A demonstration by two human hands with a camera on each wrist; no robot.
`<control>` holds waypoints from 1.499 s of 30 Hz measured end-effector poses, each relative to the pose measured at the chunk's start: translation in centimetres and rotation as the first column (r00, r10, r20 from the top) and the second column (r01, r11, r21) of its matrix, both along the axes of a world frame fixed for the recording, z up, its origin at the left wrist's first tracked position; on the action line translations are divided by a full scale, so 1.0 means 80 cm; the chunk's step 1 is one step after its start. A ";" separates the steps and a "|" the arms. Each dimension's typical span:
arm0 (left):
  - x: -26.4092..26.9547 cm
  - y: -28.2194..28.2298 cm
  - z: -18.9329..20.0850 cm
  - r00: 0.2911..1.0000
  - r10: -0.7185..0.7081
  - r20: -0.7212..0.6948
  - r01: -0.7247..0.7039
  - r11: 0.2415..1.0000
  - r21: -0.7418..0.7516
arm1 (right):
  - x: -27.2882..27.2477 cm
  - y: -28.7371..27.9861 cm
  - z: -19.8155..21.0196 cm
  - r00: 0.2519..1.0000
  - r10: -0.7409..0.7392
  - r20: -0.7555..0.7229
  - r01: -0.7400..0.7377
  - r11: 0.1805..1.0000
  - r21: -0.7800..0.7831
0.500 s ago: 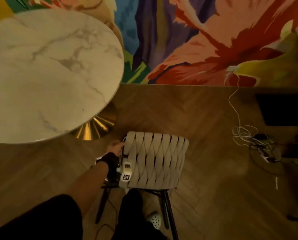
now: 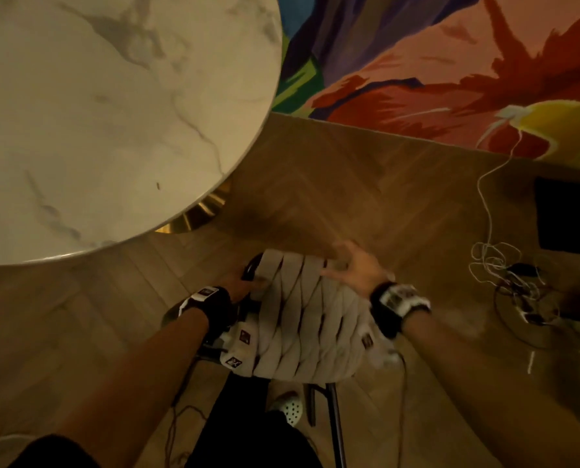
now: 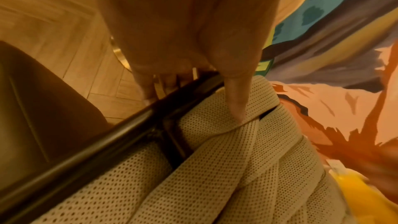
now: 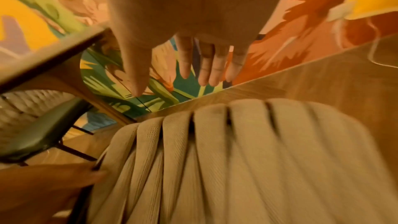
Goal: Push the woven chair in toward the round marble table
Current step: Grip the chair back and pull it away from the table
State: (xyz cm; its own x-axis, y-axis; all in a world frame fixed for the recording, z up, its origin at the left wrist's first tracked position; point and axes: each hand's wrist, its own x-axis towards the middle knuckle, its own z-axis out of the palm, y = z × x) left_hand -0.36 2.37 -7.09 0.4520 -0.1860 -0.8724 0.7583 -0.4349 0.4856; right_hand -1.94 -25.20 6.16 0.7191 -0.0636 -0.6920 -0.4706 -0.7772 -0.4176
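The woven chair (image 2: 308,319) has a beige strap-woven back on a dark metal frame and stands on the wood floor just below the round marble table (image 2: 106,123). My left hand (image 2: 244,282) grips the frame at the back's left edge; in the left wrist view its fingers (image 3: 150,83) curl round the dark tube and the thumb lies on the mesh straps (image 3: 237,168). My right hand (image 2: 352,268) hovers with fingers (image 4: 206,67) spread over the top right of the woven back (image 4: 237,159), seemingly not touching it.
The table's gold base (image 2: 200,211) shows under its rim. A second chair with a dark seat (image 4: 36,137) stands by the table. Tangled white cables (image 2: 497,265) and a dark object (image 2: 568,217) lie on the floor at right. A colourful mural wall (image 2: 433,69) is close ahead.
My right hand has come into view over the chair's top right. The view has shifted closer to the table; the left hand keeps its hold on the frame.
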 end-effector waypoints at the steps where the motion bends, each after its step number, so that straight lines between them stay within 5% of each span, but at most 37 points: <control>1: 0.003 -0.002 0.016 0.999 -0.032 -0.019 0.032 0.999 -0.006 | 0.038 0.016 -0.023 0.996 0.030 -0.081 -0.026 0.999 0.039; 6: -0.008 -0.003 0.032 0.996 -0.065 0.065 0.061 0.996 0.061 | 0.054 0.038 -0.121 0.879 0.370 -0.302 -0.374 0.926 0.045; 8: -0.026 0.000 0.050 0.997 -0.064 0.047 0.063 0.998 0.026 | 0.043 0.032 -0.112 0.879 0.379 -0.290 -0.388 0.921 0.027; 11: -0.041 -0.004 0.085 0.976 -0.202 0.086 0.203 0.979 -0.013 | 0.019 0.037 -0.022 0.879 0.367 -0.305 -0.375 0.926 0.034; 14: -0.010 -0.029 0.164 0.879 -0.406 0.248 0.425 0.905 -0.025 | 0.000 0.019 0.067 0.918 0.314 -0.243 -0.312 0.949 0.050; 20: 0.043 -0.070 0.309 0.696 -0.544 0.469 0.632 0.774 -0.041 | -0.003 -0.025 0.208 0.952 0.303 0.045 -0.296 0.948 -0.113; 23: 0.027 -0.069 0.343 0.592 -0.598 0.540 0.696 0.717 0.030 | -0.045 -0.017 0.241 0.937 0.316 0.150 -0.284 0.937 -0.202; 27: -0.045 -0.053 0.319 0.392 -0.763 0.515 0.784 0.569 0.247 | -0.134 0.014 0.210 0.939 0.322 0.123 -0.297 0.937 -0.186; 32: -0.118 -0.029 0.267 0.396 -0.826 0.401 0.773 0.535 0.340 | -0.195 0.051 0.152 0.925 0.379 0.016 -0.373 0.918 -0.136; 38: -0.183 0.008 0.251 0.265 -0.916 0.302 0.820 0.379 0.430 | -0.245 0.107 0.109 0.860 0.510 -0.023 -0.509 0.855 -0.101; 42: -0.233 0.029 0.249 0.368 -0.905 0.215 0.804 0.426 0.415 | -0.288 0.123 0.093 0.829 0.558 -0.040 -0.559 0.823 -0.100; 45: -0.259 0.048 0.254 0.590 -0.782 0.201 0.718 0.622 0.312 | -0.317 0.130 0.077 0.817 0.576 -0.027 -0.576 0.812 -0.094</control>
State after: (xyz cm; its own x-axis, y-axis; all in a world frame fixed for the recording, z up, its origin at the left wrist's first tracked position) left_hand -21.05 6.18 13.20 0.4554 -0.4340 -0.7774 -0.0439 -0.8830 0.4673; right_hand -27.32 -14.83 12.34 0.6465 0.2982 -0.7022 0.0763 -0.9411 -0.3293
